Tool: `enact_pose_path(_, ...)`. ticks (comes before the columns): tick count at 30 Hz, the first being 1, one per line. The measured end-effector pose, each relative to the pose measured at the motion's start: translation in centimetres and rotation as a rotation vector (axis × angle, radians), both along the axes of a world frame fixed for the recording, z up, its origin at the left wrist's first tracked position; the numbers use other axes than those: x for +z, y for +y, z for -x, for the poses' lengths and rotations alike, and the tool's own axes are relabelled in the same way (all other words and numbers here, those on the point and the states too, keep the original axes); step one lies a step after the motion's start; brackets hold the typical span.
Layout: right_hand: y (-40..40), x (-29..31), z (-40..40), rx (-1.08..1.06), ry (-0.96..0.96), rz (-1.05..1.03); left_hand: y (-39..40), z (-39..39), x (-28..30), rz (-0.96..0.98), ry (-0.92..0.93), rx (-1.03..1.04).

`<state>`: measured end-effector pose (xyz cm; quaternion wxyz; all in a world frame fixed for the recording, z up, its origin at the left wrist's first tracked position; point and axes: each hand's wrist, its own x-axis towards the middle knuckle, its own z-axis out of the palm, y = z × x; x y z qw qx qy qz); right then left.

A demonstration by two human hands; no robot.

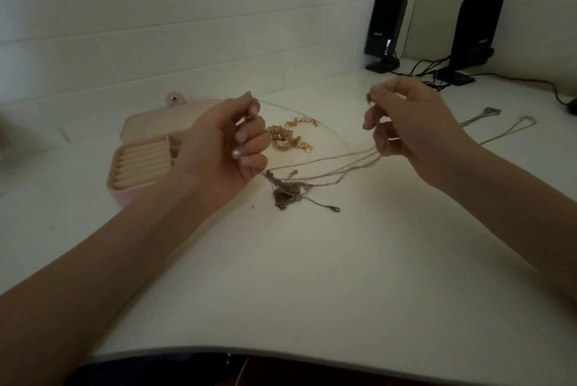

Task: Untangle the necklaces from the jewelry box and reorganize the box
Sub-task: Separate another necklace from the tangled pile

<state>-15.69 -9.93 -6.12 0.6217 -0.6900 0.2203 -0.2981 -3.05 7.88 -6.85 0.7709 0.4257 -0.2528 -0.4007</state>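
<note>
White desk [312, 276] takes up most of the view, with two black speakers [387, 26] at the back right. Pink jewelry box [140, 164] sits open at the left, ring rolls showing and nothing in them that I can see. Both hands are up over the desk: left hand [224, 148] has its fingers curled, pinching one end of a thin chain, right hand [402, 123] pinches the other end by the clasp. Silver strands run down from the right hand into a knotted clump [285, 192] lying between the hands, so that's not sorted yet. Gold-and-pink pile [292, 135] behind it looks untouched. Two chains [499, 124] lie separated at far right, so I'd say maybe halfway on untangling, repacking not started.
</note>
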Motion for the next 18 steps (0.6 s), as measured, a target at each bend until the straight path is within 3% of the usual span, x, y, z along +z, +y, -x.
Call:
enact_pose_path(6, 0.5, -0.3, 0.3, 0.278, 0.415, 0.44, 0.1, 0.1, 0.5, 0.059, -0.06, 0.017)
enact_pose_path(10, 1.4, -1.3, -0.2, 0.209, 0.306, 0.698, -0.4, 0.3, 0.2, 0.029, -0.145, 0.005)
enact_pose_path(13, 3.0, -2.0, -0.3, 0.25, 0.142, 0.65, -0.7, 0.7, 0.0, -0.018, -0.196, -0.021)
enact_pose_path(18, 5.2, -3.0, -1.0, 0.292, 0.143, 0.665, -1.2, 1.5, -0.9, -0.084, -0.278, -0.137)
